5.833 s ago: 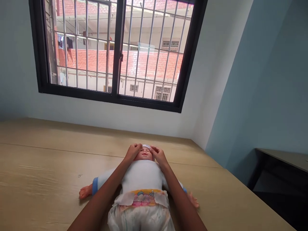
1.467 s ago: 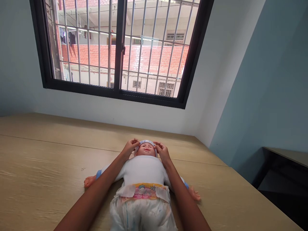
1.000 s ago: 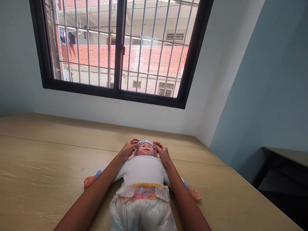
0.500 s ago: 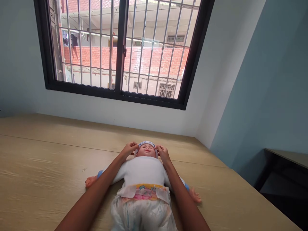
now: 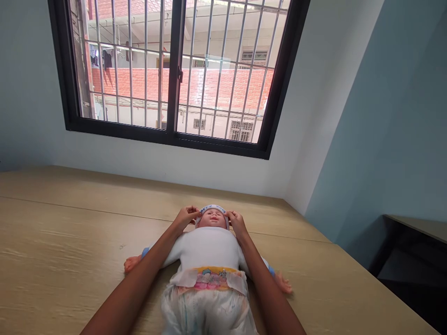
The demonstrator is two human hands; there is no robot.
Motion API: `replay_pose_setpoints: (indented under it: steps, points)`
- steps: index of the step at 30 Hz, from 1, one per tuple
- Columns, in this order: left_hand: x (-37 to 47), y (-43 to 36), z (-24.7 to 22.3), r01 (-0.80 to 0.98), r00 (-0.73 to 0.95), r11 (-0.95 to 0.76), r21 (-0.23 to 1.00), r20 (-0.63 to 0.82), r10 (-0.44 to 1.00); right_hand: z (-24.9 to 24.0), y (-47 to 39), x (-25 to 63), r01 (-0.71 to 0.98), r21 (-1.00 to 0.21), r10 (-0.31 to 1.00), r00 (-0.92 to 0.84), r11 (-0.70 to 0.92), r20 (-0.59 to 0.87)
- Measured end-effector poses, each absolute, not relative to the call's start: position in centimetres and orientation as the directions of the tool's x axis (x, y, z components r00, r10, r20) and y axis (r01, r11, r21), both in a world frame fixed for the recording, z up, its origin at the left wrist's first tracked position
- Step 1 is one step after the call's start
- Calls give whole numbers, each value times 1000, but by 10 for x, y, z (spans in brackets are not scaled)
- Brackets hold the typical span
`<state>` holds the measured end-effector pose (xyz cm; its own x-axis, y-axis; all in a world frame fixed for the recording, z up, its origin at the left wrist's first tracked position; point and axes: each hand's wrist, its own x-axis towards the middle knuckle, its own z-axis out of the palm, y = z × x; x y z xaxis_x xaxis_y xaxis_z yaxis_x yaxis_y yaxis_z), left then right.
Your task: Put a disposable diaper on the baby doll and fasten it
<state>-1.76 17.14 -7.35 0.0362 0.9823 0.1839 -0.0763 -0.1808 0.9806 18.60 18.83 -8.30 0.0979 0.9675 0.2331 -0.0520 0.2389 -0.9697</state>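
Doll (image 5: 210, 246), one, in white top with blue cuffs, on its back on a wooden table (image 5: 77, 260), arms spread. White cap (image 5: 213, 206), blue-marked brim, on the doll's head; left hand (image 5: 186, 217) and right hand (image 5: 237, 222) each pinch its edge, one per side. Diaper (image 5: 209, 304), printed waistband, around the hips. Barred window (image 5: 171, 135), dark-framed, beyond.

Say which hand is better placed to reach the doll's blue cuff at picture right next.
Likely the right hand: it is on the same side of the doll as that blue cuff. The left hand is on the opposite side. Both are at the cap.
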Motion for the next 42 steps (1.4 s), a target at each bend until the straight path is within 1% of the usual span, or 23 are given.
replay_pose_setpoints:
  steps: [9, 18, 27, 42]
  points:
    - [-17, 166, -67, -105, 72, -170, 980, 178, 981, -80, 185, 186, -79, -954, 953, 120, 290, 279]
    - [-15, 166, -67, -68, 89, -155, 986, 161, 983, -80, 187, 184, -105, -940, 942, 128, 324, 311]
    - [-16, 169, -71, 7, 13, -227, 974, 227, 974, -84, 190, 185, -112, -929, 933, 112, 354, 342]
    - [-17, 171, -73, 24, -40, -282, 959, 283, 958, -84, 189, 188, -155, -915, 927, 117, 372, 357]
